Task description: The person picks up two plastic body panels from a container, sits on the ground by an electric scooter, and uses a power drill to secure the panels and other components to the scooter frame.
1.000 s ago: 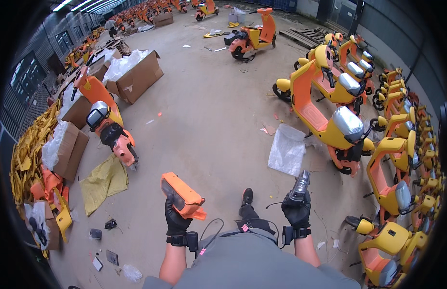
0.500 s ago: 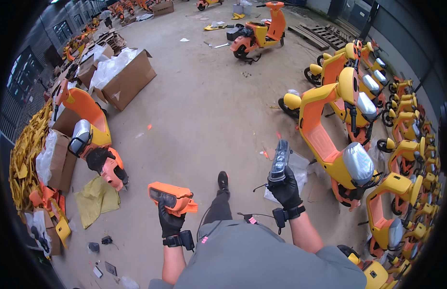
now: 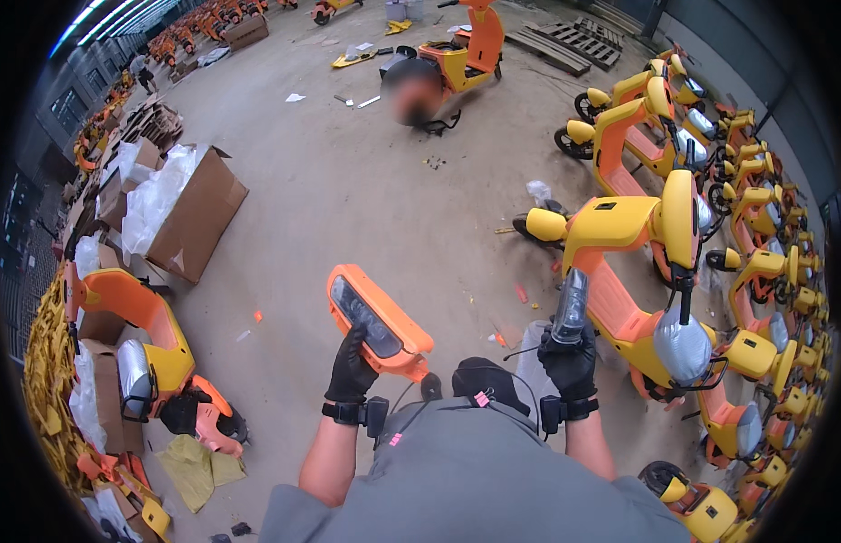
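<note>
My left hand (image 3: 353, 371), in a black glove, is closed on an orange plastic housing (image 3: 417, 348) with a long dark lens in its face, held at an angle in front of me. My gloved right hand (image 3: 567, 362) grips a narrow, clear-and-dark lamp unit (image 3: 573, 294) upright, with a thin black cable trailing from it. Beyond that hand stands a yellow-and-salmon scooter (image 3: 612, 223); pale plastic sheeting lies on the floor, partly hidden by my arm and body.
Parked scooters (image 3: 755, 253) line my right. Left are a scooter (image 3: 167, 321), cardboard boxes (image 3: 212, 222) with plastic, a yellow sack (image 3: 190, 471) and piled yellow parts (image 3: 42, 380). Ahead stand another scooter (image 3: 479, 45) and pallets (image 3: 579, 45); a distant person (image 3: 142, 72) stands at back left.
I have moved forward among the scooters, so the near ones sit closer and lower in view. The orange housing has risen and tilted, showing more of its lens.
</note>
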`<control>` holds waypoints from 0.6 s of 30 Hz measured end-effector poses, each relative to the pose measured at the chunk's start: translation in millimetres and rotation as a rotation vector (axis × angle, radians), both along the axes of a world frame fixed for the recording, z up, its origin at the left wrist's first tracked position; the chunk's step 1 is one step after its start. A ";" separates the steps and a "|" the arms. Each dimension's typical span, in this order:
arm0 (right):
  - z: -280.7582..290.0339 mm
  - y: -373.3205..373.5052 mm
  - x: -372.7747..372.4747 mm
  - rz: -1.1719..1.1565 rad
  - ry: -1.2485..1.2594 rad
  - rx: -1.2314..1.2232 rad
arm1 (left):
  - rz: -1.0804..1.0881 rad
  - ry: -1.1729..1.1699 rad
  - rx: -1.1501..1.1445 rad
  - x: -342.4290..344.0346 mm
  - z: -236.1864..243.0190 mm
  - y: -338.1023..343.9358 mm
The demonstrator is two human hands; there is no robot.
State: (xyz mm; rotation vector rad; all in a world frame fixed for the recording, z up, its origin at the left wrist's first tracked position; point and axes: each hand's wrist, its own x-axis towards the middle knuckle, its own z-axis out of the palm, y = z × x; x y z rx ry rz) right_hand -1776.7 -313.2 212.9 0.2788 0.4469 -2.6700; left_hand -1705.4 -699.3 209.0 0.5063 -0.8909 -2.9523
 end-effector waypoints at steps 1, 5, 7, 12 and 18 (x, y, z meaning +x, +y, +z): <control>-1.5 -4.0 -17.4 -0.010 -0.003 0.000 | -0.010 -0.003 0.000 -18.8 6.5 -2.3; -21.0 -18.0 -96.8 -0.043 -0.075 -0.058 | -0.047 0.046 0.100 -91.2 4.7 -20.1; -32.0 -29.0 -144.1 0.005 -0.009 -0.090 | -0.030 0.074 0.139 -126.4 -1.7 -34.5; -54.6 -59.5 -279.4 0.080 0.038 -0.171 | 0.162 0.008 -0.064 -212.2 -14.0 -64.4; -16.2 -107.1 -438.4 0.220 0.061 0.070 | 0.245 -0.034 0.044 -306.9 -7.7 -85.7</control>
